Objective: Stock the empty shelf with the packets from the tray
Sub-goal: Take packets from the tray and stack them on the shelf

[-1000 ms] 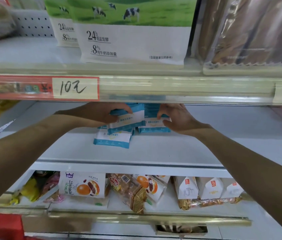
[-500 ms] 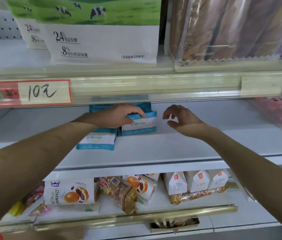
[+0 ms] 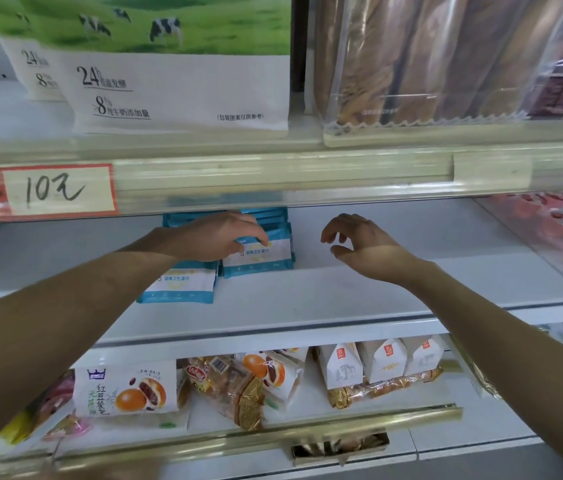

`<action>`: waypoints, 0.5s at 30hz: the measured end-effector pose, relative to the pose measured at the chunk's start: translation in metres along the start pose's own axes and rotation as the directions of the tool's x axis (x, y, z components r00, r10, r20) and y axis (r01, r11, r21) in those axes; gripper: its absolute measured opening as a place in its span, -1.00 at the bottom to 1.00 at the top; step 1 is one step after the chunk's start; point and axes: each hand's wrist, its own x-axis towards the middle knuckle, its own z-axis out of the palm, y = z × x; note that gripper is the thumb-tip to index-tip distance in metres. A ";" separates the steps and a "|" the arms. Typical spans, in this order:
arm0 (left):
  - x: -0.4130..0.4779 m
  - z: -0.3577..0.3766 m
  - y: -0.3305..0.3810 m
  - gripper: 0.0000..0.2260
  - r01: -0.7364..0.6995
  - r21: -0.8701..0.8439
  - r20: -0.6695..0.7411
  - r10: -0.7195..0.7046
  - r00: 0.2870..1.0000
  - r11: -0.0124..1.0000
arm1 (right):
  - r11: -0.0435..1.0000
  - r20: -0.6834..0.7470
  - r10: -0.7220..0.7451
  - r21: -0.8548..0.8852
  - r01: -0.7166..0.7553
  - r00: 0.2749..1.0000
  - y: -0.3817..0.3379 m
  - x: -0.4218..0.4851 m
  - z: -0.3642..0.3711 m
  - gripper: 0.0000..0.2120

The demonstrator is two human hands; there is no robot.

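Blue and white packets stand in two groups on the white middle shelf (image 3: 342,299). The right group (image 3: 262,259) leans upright toward the back, with several packets behind it. My left hand (image 3: 214,237) rests on top of its front packet, fingers curled over the upper edge. A lower packet (image 3: 179,285) sits in front at the left, partly under my left forearm. My right hand (image 3: 352,242) hovers to the right of the packets, fingers spread and curved, holding nothing. The tray is out of view.
The upper shelf's price rail (image 3: 273,178) with a "10" tag (image 3: 58,190) overhangs the packets. Large bags (image 3: 176,64) stand above. Bread and pastry packs (image 3: 238,382) fill the lower shelf. A red-patterned bag (image 3: 557,230) lies at the middle shelf's right end.
My right hand has let go of the packets and drawn away to the right. My left hand stays on the right stack, which now stands more upright. The camera has shifted right.
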 end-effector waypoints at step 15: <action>-0.056 -0.009 0.009 -0.60 0.222 0.276 -0.193 -0.172 0.966 0.935 | 0.987 0.085 -0.157 0.034 0.155 0.984 -0.057 0.031 0.011 -0.78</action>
